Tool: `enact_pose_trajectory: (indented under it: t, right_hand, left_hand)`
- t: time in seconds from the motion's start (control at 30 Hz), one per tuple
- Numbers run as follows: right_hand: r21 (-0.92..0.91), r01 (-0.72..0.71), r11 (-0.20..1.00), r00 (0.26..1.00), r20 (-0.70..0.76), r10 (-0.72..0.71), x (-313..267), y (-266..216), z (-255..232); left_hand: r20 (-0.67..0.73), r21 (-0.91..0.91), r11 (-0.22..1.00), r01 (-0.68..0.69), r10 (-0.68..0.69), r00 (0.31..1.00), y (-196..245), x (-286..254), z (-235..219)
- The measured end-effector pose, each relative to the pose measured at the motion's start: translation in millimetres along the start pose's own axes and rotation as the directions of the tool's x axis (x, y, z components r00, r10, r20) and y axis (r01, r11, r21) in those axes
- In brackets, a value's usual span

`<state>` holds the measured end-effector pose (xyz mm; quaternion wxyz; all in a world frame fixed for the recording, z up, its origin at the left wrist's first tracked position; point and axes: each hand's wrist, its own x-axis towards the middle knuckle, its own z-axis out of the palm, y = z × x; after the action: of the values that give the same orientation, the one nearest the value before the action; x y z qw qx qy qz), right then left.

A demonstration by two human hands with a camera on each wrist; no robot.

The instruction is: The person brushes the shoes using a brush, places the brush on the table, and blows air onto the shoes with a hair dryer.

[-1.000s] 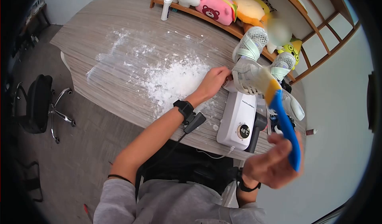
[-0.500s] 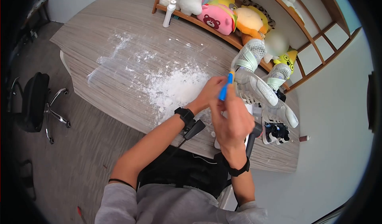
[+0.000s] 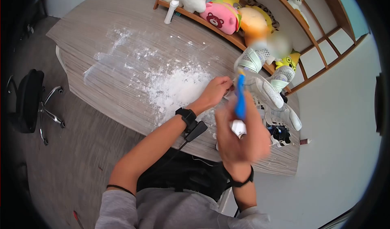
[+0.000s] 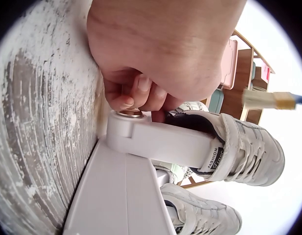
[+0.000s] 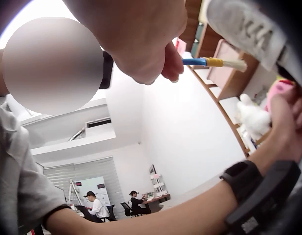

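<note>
My right hand [image 3: 245, 137], blurred, grips a paint brush [image 3: 241, 99] with a blue handle, yellow band and pale bristles. In the left wrist view the brush's bristles [image 4: 256, 99] are level, a little apart from a white strap shoe [image 4: 256, 152]. That shoe sits on the arm of a white shoe dryer [image 4: 119, 196]. My left hand [image 3: 215, 92] holds the dryer at its arm joint, fingers curled over a metal-ringed pivot [image 4: 130, 113]; the thumb is hidden. A second white shoe [image 4: 205, 208] is below the first. My right hand covers most of the dryer in the head view.
White powder [image 3: 174, 86] is spread over the wooden table [image 3: 89, 38]. A white bottle [image 3: 172, 10] stands near a shelf [image 3: 195, 17] of plush toys. More white shoes [image 3: 283, 78] and black shoes [image 3: 279, 134] are at the right. A small bottle [image 3: 304, 141] lies at the right edge.
The brush went from up against the shoe on the right, bristles raised, over to near my left hand, then slightly right. The left hand has stayed at the dryer's joint.
</note>
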<state>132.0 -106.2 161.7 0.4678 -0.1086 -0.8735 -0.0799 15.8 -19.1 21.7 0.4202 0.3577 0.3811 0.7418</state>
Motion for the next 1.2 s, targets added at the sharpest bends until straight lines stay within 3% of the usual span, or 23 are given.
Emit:
enact_pose_trajectory:
  t: [0.07,0.1,0.13,0.17,0.23,0.3,0.33,0.4,0.43,0.5,0.57,0.6,0.63,0.7,0.77,0.8,0.83,0.9,0.97,1.03,1.1,1.17,1.2]
  right_hand:
    - [0.105,-0.024,0.994,0.993,-0.115,0.036,7,19,50]
    - [0.099,-0.022,0.995,0.991,-0.129,0.035,8,28,65]
    - [0.063,-0.081,0.995,0.994,-0.067,0.085,8,36,76]
    - [0.024,-0.138,0.99,0.99,-0.007,0.138,10,41,82]
    - [0.031,-0.164,0.986,0.985,-0.045,0.165,10,46,82]
    - [0.031,-0.2,0.979,0.977,-0.076,0.201,11,45,71]
    - [0.03,-0.191,0.981,0.975,-0.114,0.193,11,40,62]
    - [0.019,-0.14,0.99,0.971,-0.193,0.141,7,34,42]
    - [0.012,-0.148,0.989,0.969,-0.198,0.147,6,30,28]
    - [0.005,-0.133,0.991,0.955,-0.267,0.13,3,20,-2]
    - [0.057,-0.167,0.984,0.915,-0.363,0.176,-13,17,-23]
    - [0.046,-0.243,0.969,0.913,-0.325,0.245,-19,9,-44]
    - [0.099,-0.163,0.982,0.917,-0.353,0.188,-26,12,-56]
    - [0.183,-0.205,0.962,0.894,-0.364,0.26,-45,16,-75]
    - [0.248,-0.373,0.894,0.711,-0.543,0.448,-51,14,-79]
    - [0.296,-0.465,0.834,0.626,-0.556,0.546,-51,15,-88]
    - [0.438,-0.617,0.653,0.392,-0.549,0.738,-47,13,-100]
    - [0.733,-0.474,0.487,0.367,-0.339,0.866,-67,30,-145]
    - [0.586,-0.399,0.705,0.329,-0.626,0.707,-72,64,-164]
    - [0.681,-0.232,0.694,0.522,-0.514,0.68,-74,89,-194]
    - [0.349,-0.347,0.87,0.614,-0.617,0.492,-50,109,-191]
    - [0.638,-0.147,0.756,0.503,-0.61,0.613,-24,142,-184]
    - [0.711,-0.153,0.686,0.641,-0.457,0.617,-16,157,-185]
  left_hand:
    - [0.007,-0.241,0.965,-0.101,0.106,0.994,1,-16,4]
    - [0.019,-0.235,0.966,-0.106,0.113,0.993,3,-17,6]
    - [-0.049,-0.02,0.943,-0.332,0.33,0.943,3,-17,8]
    - [-0.067,0.202,0.83,-0.52,0.541,0.838,3,-14,9]
    - [-0.01,0.133,0.867,-0.48,0.486,0.874,-6,1,4]
    - [0.118,-0.112,0.94,-0.322,0.334,0.935,-7,14,7]
    - [0.133,-0.116,0.943,-0.313,0.327,0.935,-10,11,7]
    - [0.139,0.258,0.927,-0.272,0.243,0.96,34,-13,11]
    - [0.15,0.257,0.928,-0.27,0.238,0.96,24,-6,9]
    - [-0.014,0.135,0.99,0.039,-0.037,0.999,6,11,5]
    - [-0.031,0.159,0.987,0.037,-0.033,0.999,3,11,5]
    - [-0.013,0.137,0.99,0.035,-0.033,0.999,3,11,4]
    - [0.01,0.115,0.993,0.035,-0.036,0.999,2,11,3]
    - [-0.007,0.116,0.99,0.084,-0.084,0.996,3,11,1]
    - [-0.019,0.118,0.985,0.129,-0.128,0.992,3,13,2]
    - [-0.031,0.117,0.984,0.132,-0.129,0.991,3,12,3]
    - [-0.045,0.117,0.984,0.136,-0.131,0.99,3,12,2]
    - [-0.05,0.132,0.982,0.136,-0.13,0.99,1,13,1]
    - [-0.055,0.147,0.979,0.143,-0.136,0.989,-3,13,0]
    - [-0.067,0.123,0.983,0.138,-0.13,0.989,-1,12,1]
    - [-0.074,0.127,0.982,0.142,-0.133,0.988,0,10,3]
    - [-0.077,0.136,0.98,0.143,-0.133,0.988,3,10,5]
    - [-0.101,0.152,0.98,0.13,-0.115,0.988,4,9,6]
